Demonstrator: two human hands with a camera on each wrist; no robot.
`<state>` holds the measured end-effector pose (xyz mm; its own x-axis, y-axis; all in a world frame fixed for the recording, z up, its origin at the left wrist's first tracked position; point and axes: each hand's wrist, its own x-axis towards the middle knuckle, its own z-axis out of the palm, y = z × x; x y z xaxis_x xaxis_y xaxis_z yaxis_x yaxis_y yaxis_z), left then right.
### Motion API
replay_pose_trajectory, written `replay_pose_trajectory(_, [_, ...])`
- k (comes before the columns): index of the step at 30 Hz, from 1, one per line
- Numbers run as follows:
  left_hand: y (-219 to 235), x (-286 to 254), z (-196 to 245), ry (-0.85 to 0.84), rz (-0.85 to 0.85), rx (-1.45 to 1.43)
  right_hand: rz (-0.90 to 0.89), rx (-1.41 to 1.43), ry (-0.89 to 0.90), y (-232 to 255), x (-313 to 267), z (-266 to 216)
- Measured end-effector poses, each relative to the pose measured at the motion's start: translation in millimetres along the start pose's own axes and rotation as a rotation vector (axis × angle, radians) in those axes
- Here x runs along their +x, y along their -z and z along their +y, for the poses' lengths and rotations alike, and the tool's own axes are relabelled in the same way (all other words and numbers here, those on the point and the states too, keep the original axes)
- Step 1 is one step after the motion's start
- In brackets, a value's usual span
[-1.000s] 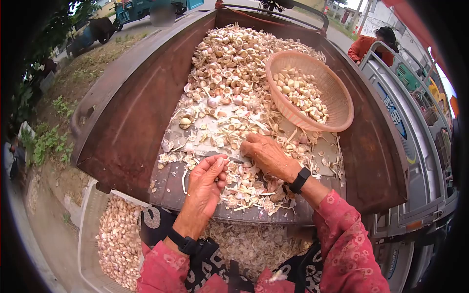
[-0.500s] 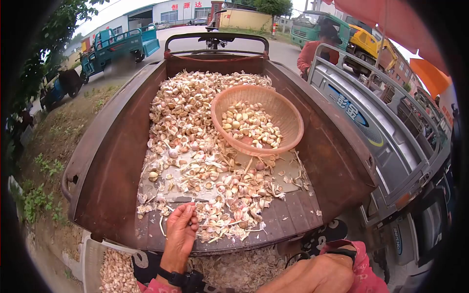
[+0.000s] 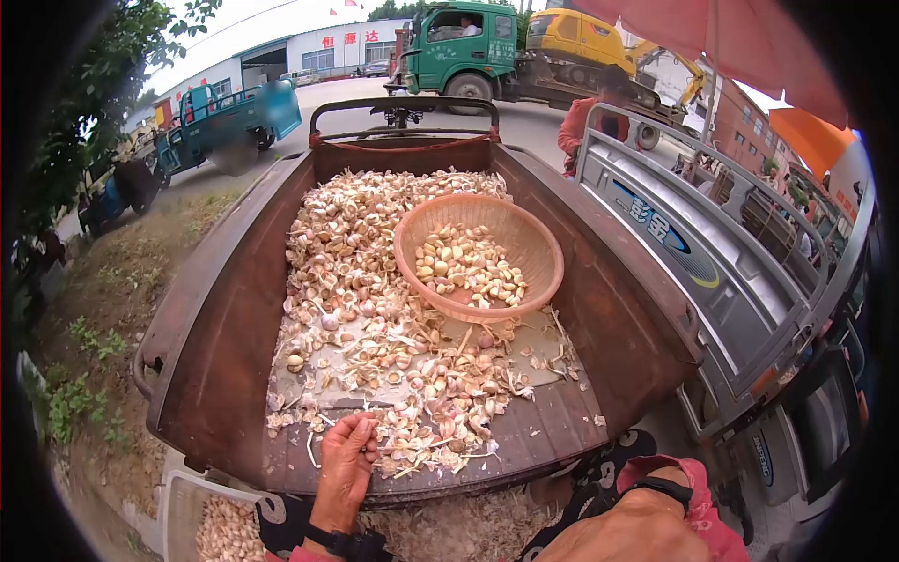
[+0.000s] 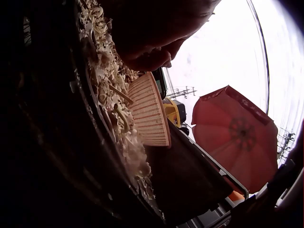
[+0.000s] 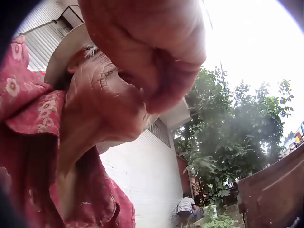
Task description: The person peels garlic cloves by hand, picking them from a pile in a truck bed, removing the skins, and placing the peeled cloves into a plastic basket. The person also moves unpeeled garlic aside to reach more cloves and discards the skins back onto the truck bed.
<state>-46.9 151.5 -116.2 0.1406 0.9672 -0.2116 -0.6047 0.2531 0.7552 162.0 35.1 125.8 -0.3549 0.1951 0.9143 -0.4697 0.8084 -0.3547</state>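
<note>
My left hand (image 3: 345,461) is low over the near end of the cart bed, left of the loose garlic cloves and skins (image 3: 440,412). Its fingers are curled, with the thumb against the index finger and a small pale piece of garlic at the tips. In the left wrist view the fingers (image 4: 147,59) are dark against the sky. My right hand (image 5: 147,42) is raised to the person's face, fingers curled in; nothing shows in it. The head view has only the back of this hand (image 3: 627,539), at the bottom edge.
A pink plastic basket (image 3: 551,281) of peeled cloves sits on the garlic heap (image 3: 328,220). Rusty side walls (image 3: 623,361) enclose the bed. A pale crate (image 3: 178,510) of cloves stands below left. A grey truck bed (image 3: 674,220) is at the right; a green truck (image 3: 468,56) is beyond.
My right hand has left the garlic and risen to the face. The left hand stays at the near end, still curled. The head view has tilted up, and a green truck has come across the road.
</note>
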Motion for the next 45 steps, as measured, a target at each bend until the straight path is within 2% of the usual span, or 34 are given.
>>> replay_pose_trajectory(2, [-2.8, -3.8, 2.8, -0.007, 0.001, 0.006, 0.004, 0.022, 0.022, 2.1, 3.8, 4.9])
replay_pose_trajectory(4, [-6.7, -5.6, 4.0, -0.015, 0.003, 0.010, -0.085, -0.009, 0.076, 8.9, 5.2, 13.9])
replay_pose_trajectory(5, [-7.9, -8.6, 4.3, -0.063, 0.005, 0.045, -0.223, 0.263, -0.708, 34.3, 2.5, -2.3])
replay_pose_trajectory(6, [-10.1, -10.5, 6.2, -0.119, 0.004, 0.080, -0.181, -0.138, -0.371, 31.7, -7.8, 17.6])
replay_pose_trajectory(7, [-14.7, -13.8, 9.5, -0.134, 0.009, 0.075, -0.103, -0.279, -0.458, 36.2, -26.5, 42.4])
replay_pose_trajectory(8, [-20.9, -19.9, 13.1, -0.167, 0.009, 0.167, 0.180, 0.054, -0.933, 33.7, -51.8, 56.9])
replay_pose_trajectory(9, [-26.1, -26.8, 15.7, -0.195, 0.012, 0.263, 0.297, 0.212, -1.061, 38.3, -77.5, 83.3])
replay_pose_trajectory(10, [-30.5, -32.6, 17.6, -0.218, -0.021, 0.319, 0.314, 0.305, -1.217, 44.8, -100.4, 100.3])
replay_pose_trajectory(11, [-33.4, -32.9, 16.3, -0.222, -0.008, 0.321, 0.305, 0.317, -1.218, 44.6, -118.4, 114.5])
replay_pose_trajectory(13, [-35.9, -37.2, 11.4, -0.508, -0.179, 0.671, 0.571, 0.713, -1.368, 32.7, -151.0, 132.3])
replay_pose_trajectory(14, [-38.5, -41.2, 14.0, -0.541, -0.193, 0.809, 0.596, 0.905, -1.333, 28.4, -152.1, 134.8])
replay_pose_trajectory(15, [-42.4, -43.1, 17.2, -0.561, -0.216, 0.943, 0.600, 0.934, -1.344, 23.0, -152.5, 134.1])
replay_pose_trajectory(17, [-42.2, -43.5, 17.1, -0.533, -0.204, 0.965, 0.500, 0.796, -1.342, 18.0, -157.4, 137.3])
replay_pose_trajectory(18, [-38.7, -42.2, 15.9, -0.557, -0.252, 0.991, 0.482, 0.749, -1.342, 18.0, -160.7, 139.9])
replay_pose_trajectory(20, [-33.5, -38.6, 15.4, -0.584, -0.299, 1.012, 0.473, 0.689, -1.427, 25.6, -157.3, 141.0])
replay_pose_trajectory(22, [-30.4, -38.1, 18.8, -0.375, -0.260, 0.789, 0.466, 0.563, -1.457, 44.3, -146.1, 146.0])
replay_pose_trajectory(23, [-28.0, -38.1, 30.1, -0.297, -0.178, 0.686, 0.467, 0.461, -1.443, 61.3, -133.5, 148.6])
replay_pose_trajectory(24, [-24.0, -33.0, 36.4, -0.326, -0.072, 0.535, 0.473, 0.383, -1.351, 87.4, -117.0, 153.7])
replay_pose_trajectory(25, [-19.2, -29.1, 41.4, -0.354, 0.036, 0.388, 0.531, 0.243, -1.229, 117.6, -100.7, 164.4])
replay_pose_trajectory(27, [-7.3, -20.3, 45.0, -0.353, 0.094, 0.380, 0.437, -0.247, -1.063, 168.9, -60.3, 177.8])
replay_pose_trajectory(28, [-3.8, -18.1, 44.1, -0.363, 0.140, 0.362, 0.337, -0.655, -1.013, 194.0, -59.5, 183.3])
replay_pose_trajectory(29, [-3.9, -18.1, 42.9, -0.360, 0.150, 0.358, 0.049, -1.184, -0.733, 221.6, -71.8, 203.0])
replay_pose_trajectory(31, [-7.2, -16.5, 40.1, -0.199, 0.099, 0.251, -0.122, -1.136, -0.708, 200.0, -85.1, 219.4])
replay_pose_trajectory(33, [-7.0, -14.5, 36.3, -0.193, 0.074, 0.267, -0.119, -0.633, -1.135, 124.0, -87.3, 212.3])
replay_pose_trajectory(34, [-7.4, -13.0, 35.4, -0.173, 0.062, 0.305, -0.241, -0.518, -1.195, 103.1, -104.3, 217.6])
replay_pose_trajectory(35, [-7.7, -12.3, 34.5, -0.152, 0.052, 0.345, -0.433, -0.667, -1.044, 87.5, -122.4, 227.3])
replay_pose_trajectory(36, [-6.5, -9.4, 32.1, -0.148, 0.049, 0.355, -0.528, -0.734, -1.006, 75.2, -141.3, 239.3])
replay_pose_trajectory(37, [-5.8, -7.5, 31.7, -0.144, 0.052, 0.360, -0.545, -0.743, -0.932, 66.4, -149.5, 242.2])
replay_pose_trajectory(39, [-4.4, -2.6, 31.1, -0.130, 0.045, 0.630, -0.595, -0.797, -0.930, 61.9, -159.9, 253.8])
replay_pose_trajectory(40, [-2.3, 4.8, 23.6, -0.340, 0.020, 0.862, -0.595, -0.792, -0.932, 59.4, -160.1, 254.5])
replay_pose_trajectory(41, [-1.6, 8.2, 18.8, -0.335, 0.021, 0.860, -0.655, -0.871, -0.907, 57.8, -160.0, 253.6])
replay_pose_trajectory(42, [-3.8, 11.2, 17.2, -0.475, -0.054, 1.084, -0.716, -0.954, -0.877, 57.7, -159.3, 252.4])
replay_pose_trajectory(44, [-5.6, 25.5, 7.4, -0.810, -0.170, 1.444, -0.696, -0.926, -0.856, 62.3, -161.9, 249.1])
replay_pose_trajectory(45, [-2.1, 34.6, -1.2, -0.812, -0.169, 1.444, -0.672, -0.896, -0.837, 65.2, -163.6, 246.6])
